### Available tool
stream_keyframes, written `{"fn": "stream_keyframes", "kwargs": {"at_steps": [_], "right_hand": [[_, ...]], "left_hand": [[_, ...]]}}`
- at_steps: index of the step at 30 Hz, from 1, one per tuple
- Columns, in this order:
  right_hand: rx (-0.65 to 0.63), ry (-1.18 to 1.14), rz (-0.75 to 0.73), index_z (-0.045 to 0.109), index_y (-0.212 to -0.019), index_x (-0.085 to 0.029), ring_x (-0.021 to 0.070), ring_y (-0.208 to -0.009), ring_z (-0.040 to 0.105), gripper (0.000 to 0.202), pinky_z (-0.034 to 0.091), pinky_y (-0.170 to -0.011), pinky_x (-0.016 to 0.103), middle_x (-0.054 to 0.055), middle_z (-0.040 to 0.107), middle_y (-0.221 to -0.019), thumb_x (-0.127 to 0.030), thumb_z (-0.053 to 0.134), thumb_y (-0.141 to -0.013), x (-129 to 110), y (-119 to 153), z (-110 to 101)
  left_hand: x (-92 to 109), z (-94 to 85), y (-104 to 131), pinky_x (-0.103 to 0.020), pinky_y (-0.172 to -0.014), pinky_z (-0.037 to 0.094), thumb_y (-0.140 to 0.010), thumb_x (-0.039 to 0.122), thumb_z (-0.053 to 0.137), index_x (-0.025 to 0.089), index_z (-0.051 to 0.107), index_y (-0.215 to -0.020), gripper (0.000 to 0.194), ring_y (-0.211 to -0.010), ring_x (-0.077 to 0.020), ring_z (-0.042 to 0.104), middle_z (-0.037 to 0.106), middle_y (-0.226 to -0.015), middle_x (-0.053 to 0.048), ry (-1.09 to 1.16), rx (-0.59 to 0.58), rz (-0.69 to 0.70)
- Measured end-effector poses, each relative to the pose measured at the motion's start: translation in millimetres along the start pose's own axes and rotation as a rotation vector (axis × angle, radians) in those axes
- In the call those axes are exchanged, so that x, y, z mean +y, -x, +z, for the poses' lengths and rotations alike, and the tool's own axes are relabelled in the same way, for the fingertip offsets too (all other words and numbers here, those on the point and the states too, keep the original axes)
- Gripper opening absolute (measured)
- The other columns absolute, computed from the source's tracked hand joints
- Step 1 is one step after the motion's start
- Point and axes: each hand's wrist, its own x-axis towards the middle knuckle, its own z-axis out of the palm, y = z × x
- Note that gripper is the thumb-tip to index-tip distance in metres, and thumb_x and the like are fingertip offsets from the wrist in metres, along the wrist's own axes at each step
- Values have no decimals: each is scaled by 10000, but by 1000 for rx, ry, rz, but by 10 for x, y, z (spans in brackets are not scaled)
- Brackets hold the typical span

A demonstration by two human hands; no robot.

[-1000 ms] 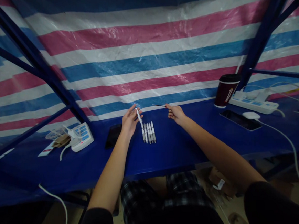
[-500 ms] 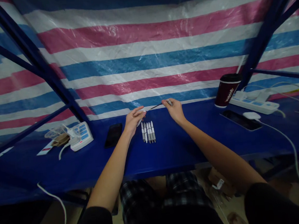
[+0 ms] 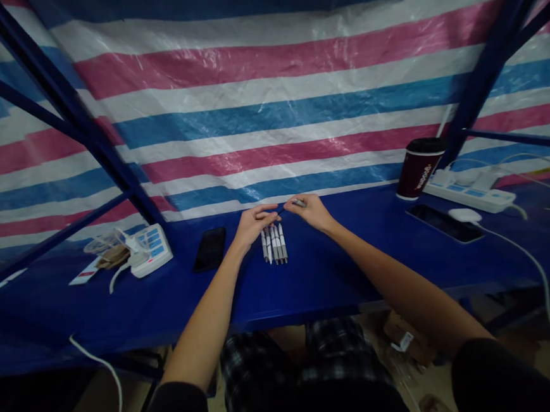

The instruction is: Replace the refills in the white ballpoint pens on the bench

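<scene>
Several white and grey pens (image 3: 275,245) lie side by side on the blue table (image 3: 338,277), pointing away from me. Just beyond their far ends, my left hand (image 3: 256,224) is closed, its fingertips pressed together on something mostly hidden. Close to its right, my right hand (image 3: 308,210) pinches a thin dark refill (image 3: 282,210) whose other end reaches the left fingertips. A short grey and white pen part (image 3: 298,203) also sits in the right hand, between its fingers.
A black phone (image 3: 210,249) and a power strip (image 3: 151,250) lie to the left. At the right stand a dark red cup (image 3: 419,168), another power strip (image 3: 469,193), and a phone (image 3: 444,223) beside a white charger (image 3: 465,215). Striped sheeting (image 3: 267,111) hangs behind.
My right hand has moved left and slightly down, bringing the dark refill to my left hand. The gap between the hands has narrowed, and less of the refill shows.
</scene>
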Motion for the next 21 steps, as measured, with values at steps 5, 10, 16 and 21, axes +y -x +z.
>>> {"fn": "stream_keyframes", "kwargs": {"at_steps": [5, 10, 16, 21], "right_hand": [[-38, -95, 242, 715, -762, -147, 109, -425, 393, 420, 283, -436, 266, -48, 448, -465, -562, 776, -734, 112, 8, 4], [-117, -219, 264, 685, -845, -162, 90, -405, 357, 487, 305, -395, 241, -69, 399, -496, -641, 737, -776, 203, -39, -16], [-44, -84, 141, 685, -948, -187, 117, -511, 446, 351, 402, -503, 255, -12, 546, -669, -517, 566, -937, 237, -120, -209], [-103, 274, -115, 789, -977, -187, 196, -839, 621, 173, 469, -808, 331, 77, 716, -967, -246, 698, -843, 244, -103, -338]], "left_hand": [[-8, 54, 4, -297, -718, 496, -781, 356, 813, 166, 777, -1097, 371, -762, -178, 678, 780, -910, -78, -285, 58, 223], [11, 92, 26, -288, -712, 480, -811, 302, 792, 217, 787, -1093, 294, -775, -170, 663, 773, -924, -40, -486, 105, 331], [-9, 28, 15, -303, -738, 487, -812, 244, 786, 215, 803, -998, 189, -750, -172, 648, 773, -916, -36, -570, 174, 325], [-16, 5, 16, -306, -750, 492, -807, 225, 783, 218, 798, -998, 192, -758, -175, 657, 775, -923, -31, -584, 154, 309]]}}
